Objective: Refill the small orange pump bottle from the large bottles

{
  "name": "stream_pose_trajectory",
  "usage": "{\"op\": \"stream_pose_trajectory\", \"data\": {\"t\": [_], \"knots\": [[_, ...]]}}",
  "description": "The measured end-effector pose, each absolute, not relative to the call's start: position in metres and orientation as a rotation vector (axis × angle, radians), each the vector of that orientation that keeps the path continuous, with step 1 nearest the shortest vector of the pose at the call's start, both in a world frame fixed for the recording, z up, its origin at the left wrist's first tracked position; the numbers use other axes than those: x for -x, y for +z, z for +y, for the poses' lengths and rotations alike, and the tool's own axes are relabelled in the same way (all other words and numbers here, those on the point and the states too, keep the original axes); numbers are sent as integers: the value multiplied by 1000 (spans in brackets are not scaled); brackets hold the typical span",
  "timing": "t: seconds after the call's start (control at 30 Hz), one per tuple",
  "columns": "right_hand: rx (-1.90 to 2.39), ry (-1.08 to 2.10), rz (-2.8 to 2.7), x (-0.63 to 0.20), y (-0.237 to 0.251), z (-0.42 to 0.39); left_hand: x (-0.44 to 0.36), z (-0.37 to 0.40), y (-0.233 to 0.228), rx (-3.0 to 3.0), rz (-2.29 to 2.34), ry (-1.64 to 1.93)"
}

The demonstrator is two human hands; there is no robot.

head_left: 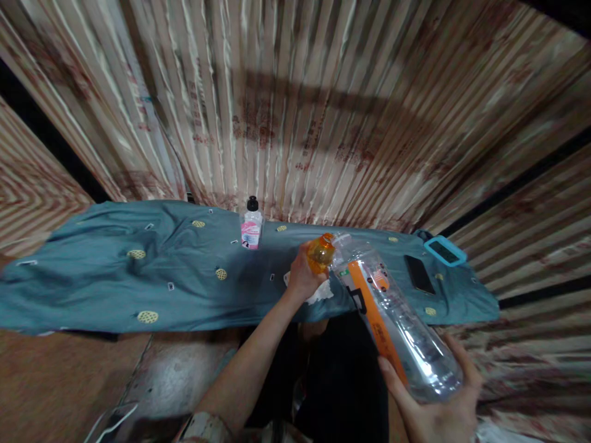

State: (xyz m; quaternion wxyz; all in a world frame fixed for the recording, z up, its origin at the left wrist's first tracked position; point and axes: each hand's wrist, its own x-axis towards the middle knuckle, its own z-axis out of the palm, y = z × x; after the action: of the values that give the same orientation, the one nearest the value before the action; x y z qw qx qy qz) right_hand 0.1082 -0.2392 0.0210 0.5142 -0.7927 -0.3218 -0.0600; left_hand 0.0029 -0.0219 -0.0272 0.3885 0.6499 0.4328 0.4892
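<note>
Head view, right hand: we see our right hand [436, 406] cupped under the base of a large clear plastic bottle with an orange label [392, 314], gripping it, tilted with its neck up and away from us.
Head view, left hand: our left hand [302, 277] is closed around the bottle's orange cap [321, 252] at the neck.
Beyond the hands: a table draped in a teal cloth with yellow dots [138, 277]; its near edge runs just below our left wrist.
Left of the left hand: a small clear bottle with a pink label and black cap [252, 224] stands upright, well apart, with open cloth around it.
Right of the bottle: a black phone [419, 274] lies flat, near a teal-framed device [444, 251] at the table's far right edge.
Under the left hand: a white scrap [323, 292], partly hidden.
</note>
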Motion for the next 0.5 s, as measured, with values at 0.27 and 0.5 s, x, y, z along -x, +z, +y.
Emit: {"op": "stream_pose_trajectory", "data": {"t": [0.27,0.5], "knots": [[1909,-145,-767,-108,19,-238,-4,-21,-30,-1667,1119,1270],[1922,-129,-778,-106,24,-238,-3,-22,-27,-1640,1117,1258]]}}
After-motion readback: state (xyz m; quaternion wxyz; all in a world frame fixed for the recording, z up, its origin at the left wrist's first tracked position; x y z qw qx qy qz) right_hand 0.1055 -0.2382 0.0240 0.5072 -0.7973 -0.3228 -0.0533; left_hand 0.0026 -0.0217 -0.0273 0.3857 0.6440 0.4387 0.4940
